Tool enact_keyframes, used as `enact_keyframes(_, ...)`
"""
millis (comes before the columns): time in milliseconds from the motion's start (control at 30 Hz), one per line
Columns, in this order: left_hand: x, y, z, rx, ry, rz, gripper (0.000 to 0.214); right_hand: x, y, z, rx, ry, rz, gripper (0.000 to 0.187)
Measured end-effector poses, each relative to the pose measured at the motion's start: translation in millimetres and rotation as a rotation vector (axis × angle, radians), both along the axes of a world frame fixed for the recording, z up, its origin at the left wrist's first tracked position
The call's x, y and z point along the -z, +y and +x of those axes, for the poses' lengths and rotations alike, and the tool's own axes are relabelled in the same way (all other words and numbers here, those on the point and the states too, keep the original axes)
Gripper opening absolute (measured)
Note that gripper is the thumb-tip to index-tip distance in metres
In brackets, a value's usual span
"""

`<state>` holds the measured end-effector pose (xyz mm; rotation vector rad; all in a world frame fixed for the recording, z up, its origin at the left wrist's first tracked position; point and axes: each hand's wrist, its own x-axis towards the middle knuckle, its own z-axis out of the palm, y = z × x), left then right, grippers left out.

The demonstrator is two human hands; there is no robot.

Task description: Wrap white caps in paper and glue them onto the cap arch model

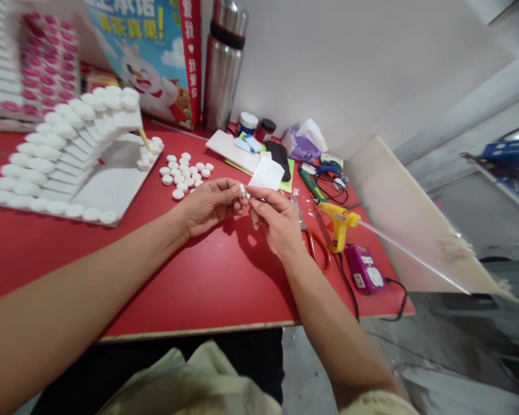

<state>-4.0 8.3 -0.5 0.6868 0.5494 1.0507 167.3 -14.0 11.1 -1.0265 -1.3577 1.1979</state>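
Above the red table my left hand [214, 204] pinches a small white piece [243, 191], which looks like one of the round white discs. My right hand [279, 216] meets it there, thumb and forefinger closed at the piece's edge; whether they grip a separate scrap is too small to tell. Just beyond the left hand lies a cluster of round white discs [184, 171]. Farther left stands a white stair-like model [82, 158], its edges lined with such discs. Scissors with orange handles [320, 251] lie to the right of my right hand.
A yellow glue gun [338, 223] with a long clear stick rests near a purple power socket [365, 270] and its cables. White paper [266, 174], a steel flask [225, 69], jars and a purple tissue pack [303, 143] stand behind. A printed box [151, 63] is at the back left.
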Motion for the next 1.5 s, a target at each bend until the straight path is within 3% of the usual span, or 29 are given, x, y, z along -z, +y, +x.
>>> enact_keyframes(200,0.3,-1,2,-0.007,0.038,0.054,0.032,-3.5,-2,2,0.004,-0.134,0.168,0.017)
enact_keyframes(467,-3.1,0,0,0.041,0.001,0.071,0.037,-9.2,1,3,0.080,0.028,0.062,0.016)
enact_keyframes(900,0.6,0,0,0.092,0.081,0.187,0.038,-13.0,-4,0,0.100,-0.251,0.119,0.013)
enact_keyframes(1033,-0.3,-1,-2,0.071,0.190,0.268,0.037,-22.3,-9,7,0.115,-0.415,0.112,0.014)
enact_keyframes(1133,0.2,-1,-4,0.070,0.283,0.329,0.038,-38.8,-21,26,0.156,-0.667,0.172,0.013)
enact_keyframes(1267,3.3,-1,-4,0.098,0.248,0.331,0.039,-54.3,-52,74,0.368,-0.914,0.206,0.025)
enact_keyframes(1400,5.5,-1,-2,0.124,0.153,0.286,0.040,-41.9,-79,135,0.621,-1.224,0.130,0.029)
enact_keyframes(1500,5.4,-3,-3,0.128,0.149,0.300,0.041,-24.7,-82,166,0.766,-1.401,0.080,0.035)
